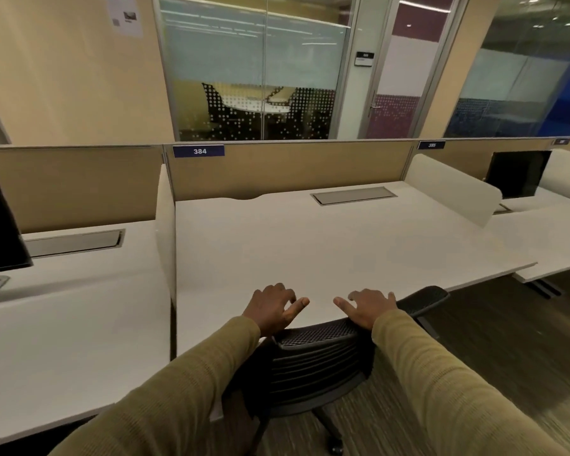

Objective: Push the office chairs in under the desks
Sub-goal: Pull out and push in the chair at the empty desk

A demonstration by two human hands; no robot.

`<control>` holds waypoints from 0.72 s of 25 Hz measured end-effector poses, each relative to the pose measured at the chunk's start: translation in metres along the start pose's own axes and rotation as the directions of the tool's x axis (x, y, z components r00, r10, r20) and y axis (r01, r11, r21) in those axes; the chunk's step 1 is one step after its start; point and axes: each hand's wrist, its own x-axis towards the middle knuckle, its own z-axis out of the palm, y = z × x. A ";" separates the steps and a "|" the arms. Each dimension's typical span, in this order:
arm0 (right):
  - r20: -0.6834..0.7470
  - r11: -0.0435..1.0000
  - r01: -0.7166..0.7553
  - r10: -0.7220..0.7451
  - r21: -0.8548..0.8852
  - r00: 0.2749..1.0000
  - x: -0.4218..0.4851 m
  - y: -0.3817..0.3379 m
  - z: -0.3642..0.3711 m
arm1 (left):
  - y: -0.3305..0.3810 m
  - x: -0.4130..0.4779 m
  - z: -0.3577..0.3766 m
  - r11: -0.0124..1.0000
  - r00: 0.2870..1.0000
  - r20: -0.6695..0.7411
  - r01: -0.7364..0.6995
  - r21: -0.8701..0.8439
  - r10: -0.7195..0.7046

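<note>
The left hand [272,309] has its fingers loosely curled and its thumb stuck out toward the other hand, and it grasps nothing that can be seen. Its wrist sits at the left end of the chair's top edge. The right hand [369,307] is relaxed, with spread fingers and the thumb pointing left. Its heel rests on the top edge of the backrest, and the fingers reach past that edge over the desktop. Olive knit sleeves [441,373] cover both forearms.

Directly under the wrists is the office chair [316,357], black with a mesh back. The backrest stands close against the front edge of the desk [310,251] and the seat is out of sight beneath it. Just right of the right hand, one armrest [425,299] sits at the desk's edge. Below the hands, a leg of the base and a caster [334,449] show on the striped carpet [491,340].

Ahead of the hands the white desktop runs to a grey cable hatch [354,195] and a tan divider panel [290,169] with a blue label reading 384 [198,151].

Left of the left hand, past a low white side screen [165,225], the neighbouring desk holds a dark monitor [0,225] and its own hatch [73,241].

Right of the right hand, beyond a rounded white screen [454,189], a third desk has another dark monitor [517,174] under a label reading 385 [431,145].

Far ahead, behind the divider, a glass wall [260,77] with dotted film shows a meeting table and chairs, with a glazed door [375,93] to its right.
</note>
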 end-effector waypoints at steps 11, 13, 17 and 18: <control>0.241 0.993 0.115 -0.103 -0.037 0.965 0.062 0.131 -0.022 | 0.060 -0.013 0.028 0.835 0.824 0.158 0.550 0.007 -0.544; 0.226 0.986 0.158 -0.143 -0.050 0.964 0.053 0.140 -0.016 | 0.076 -0.025 0.037 0.816 0.810 0.101 0.578 0.033 -0.578; 0.199 0.968 0.249 -0.237 -0.040 0.951 0.017 0.154 0.002 | 0.111 -0.055 0.058 0.795 0.796 0.014 0.603 0.069 -0.606; 0.173 0.964 0.263 -0.254 -0.030 0.951 0.006 0.158 0.006 | 0.119 -0.064 0.061 0.788 0.791 -0.042 0.612 0.070 -0.611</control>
